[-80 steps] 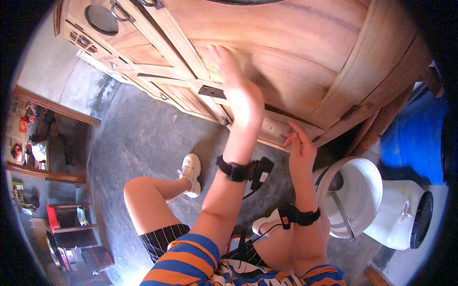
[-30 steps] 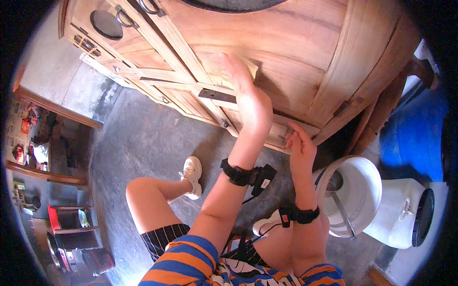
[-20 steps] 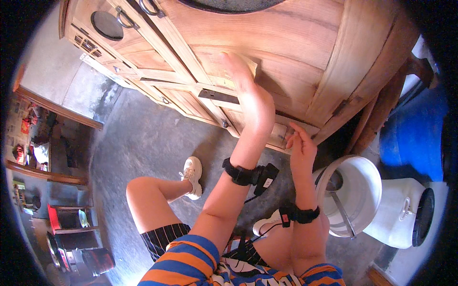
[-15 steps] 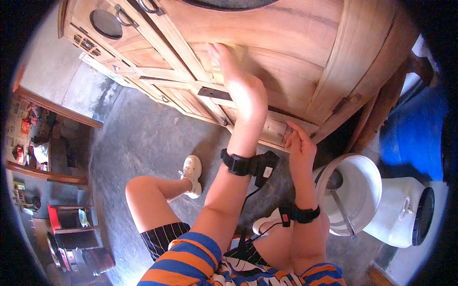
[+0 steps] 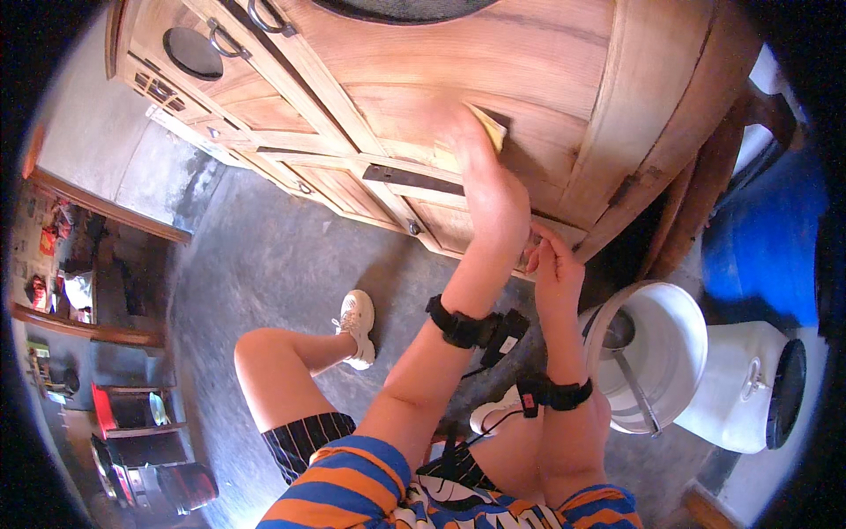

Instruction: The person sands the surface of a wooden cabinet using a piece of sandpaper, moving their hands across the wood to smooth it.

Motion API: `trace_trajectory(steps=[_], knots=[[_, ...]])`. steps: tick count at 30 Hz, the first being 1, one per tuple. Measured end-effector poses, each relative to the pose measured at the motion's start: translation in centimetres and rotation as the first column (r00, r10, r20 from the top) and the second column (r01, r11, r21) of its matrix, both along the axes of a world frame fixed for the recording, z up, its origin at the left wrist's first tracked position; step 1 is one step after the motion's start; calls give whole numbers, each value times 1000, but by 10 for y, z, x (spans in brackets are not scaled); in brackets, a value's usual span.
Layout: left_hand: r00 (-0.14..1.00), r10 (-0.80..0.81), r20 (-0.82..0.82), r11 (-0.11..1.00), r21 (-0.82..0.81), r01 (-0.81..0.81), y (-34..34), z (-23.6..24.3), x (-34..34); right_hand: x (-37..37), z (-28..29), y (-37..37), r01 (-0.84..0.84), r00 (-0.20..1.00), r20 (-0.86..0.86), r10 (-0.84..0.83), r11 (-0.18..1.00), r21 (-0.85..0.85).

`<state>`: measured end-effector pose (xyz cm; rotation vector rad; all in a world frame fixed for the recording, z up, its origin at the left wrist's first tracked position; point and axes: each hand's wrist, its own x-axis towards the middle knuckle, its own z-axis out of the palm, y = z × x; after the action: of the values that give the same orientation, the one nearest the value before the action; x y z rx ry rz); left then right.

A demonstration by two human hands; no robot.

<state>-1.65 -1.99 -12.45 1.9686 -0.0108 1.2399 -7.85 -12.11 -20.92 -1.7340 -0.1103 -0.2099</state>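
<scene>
A bare wooden cabinet (image 5: 546,75) with panelled doors fills the upper middle of the view. My left hand (image 5: 480,163), blurred by motion, presses a yellow sheet that looks like sandpaper (image 5: 491,126) against the door panel. One edge of the sheet lifts beside my fingers; the rest is under the hand. Below and to the right, my right hand (image 5: 557,264) is at the cabinet's lower rail. Its index finger is stretched out and the others are loosely bent, with nothing visible in them. My left forearm partly hides the wood beside it.
A white bucket (image 5: 683,353) with a metal ladle (image 5: 634,388) in it stands right of my right forearm. Beside it are a white container with a black lid (image 5: 731,388) and a blue barrel (image 5: 767,256). Metal pull handles (image 5: 227,40) stick out at the upper left.
My left hand has slid right and slightly down across the door panel, taking the sandpaper with it. The right hand has hardly moved.
</scene>
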Motion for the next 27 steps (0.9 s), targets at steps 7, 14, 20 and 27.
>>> trace_trajectory(steps=[7, 14, 20, 27], knots=[[989, -60, 136, 961, -261, 94, 4, 8, 19, -5, 8, -4, -18, 999, -34, 16, 998, -53], [985, -157, -66, 959, -247, 136, -17, 0, -2, 1, 5, -15, 51, 998, 20, -52, 996, 67], [999, -25, 26, 998, -57, 26, -29, 6, 2, -1, 13, -22, 88, 996, 18, -90, 991, 99], [997, -13, 75, 1000, -7, 13, 3, -6, 8, -6, 22, -27, 110, 993, 28, -116, 979, 170]])
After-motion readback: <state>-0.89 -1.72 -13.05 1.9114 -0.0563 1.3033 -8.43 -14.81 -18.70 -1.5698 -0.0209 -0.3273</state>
